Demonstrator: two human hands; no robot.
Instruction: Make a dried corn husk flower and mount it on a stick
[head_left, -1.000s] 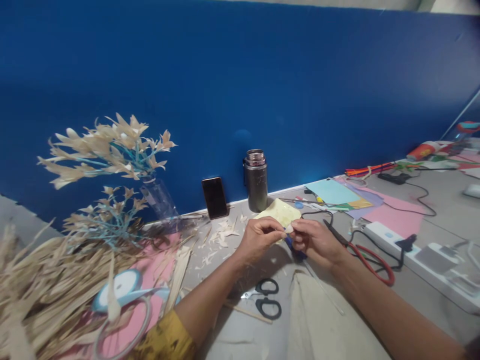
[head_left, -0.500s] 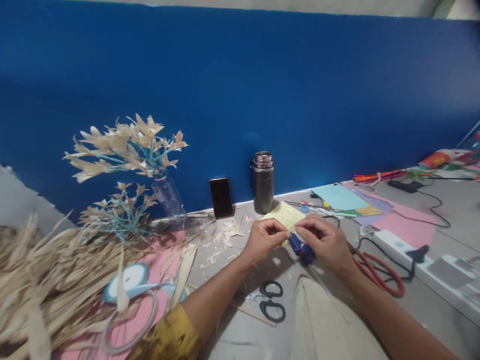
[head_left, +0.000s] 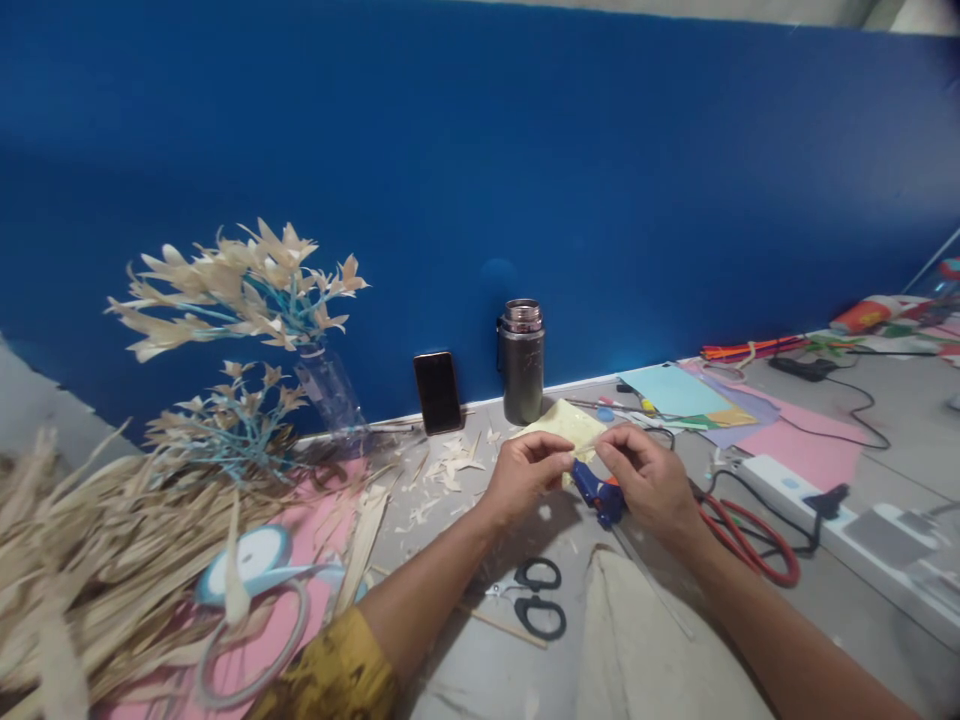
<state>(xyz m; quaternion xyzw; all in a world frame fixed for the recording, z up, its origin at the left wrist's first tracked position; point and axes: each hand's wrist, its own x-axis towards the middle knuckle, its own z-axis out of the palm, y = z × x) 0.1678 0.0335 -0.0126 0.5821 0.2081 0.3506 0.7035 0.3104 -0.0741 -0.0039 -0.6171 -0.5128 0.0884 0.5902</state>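
Two pinched hands meet over a blue glue gun

At far left, a heap of dry, pale-brown fibrous strips [head_left: 67, 570] spreads across the tabletop [head_left: 480, 690]. Beside it stands a small cluster of cream flowers on light-blue stems [head_left: 236, 425], and behind that a larger bunch of cream flowers [head_left: 247, 285] leans from a clear, tilted bottle [head_left: 330, 395]. A pink paper sheet [head_left: 330, 510] lies partly under the strips. Next, a black phone [head_left: 437, 393] props against the dark-blue wall [head_left: 480, 150], with pale shavings [head_left: 454, 465] before it and a dark-grey metal flask [head_left: 523, 370], uncapped, to its right.

The left hand [head_left: 529, 475] has thumb and fingers closed in a pinch above black-handled scissors [head_left: 541, 600]. Between its fingertips and the right hand's is a small pale piece [head_left: 586, 453], too slight to make out clearly. Just below lies the blue plastic glue gun [head_left: 595, 492], partly behind the right hand [head_left: 651, 480], likewise pinched on the piece. Farther right are a red cable [head_left: 772, 555] and a white power strip [head_left: 795, 490].
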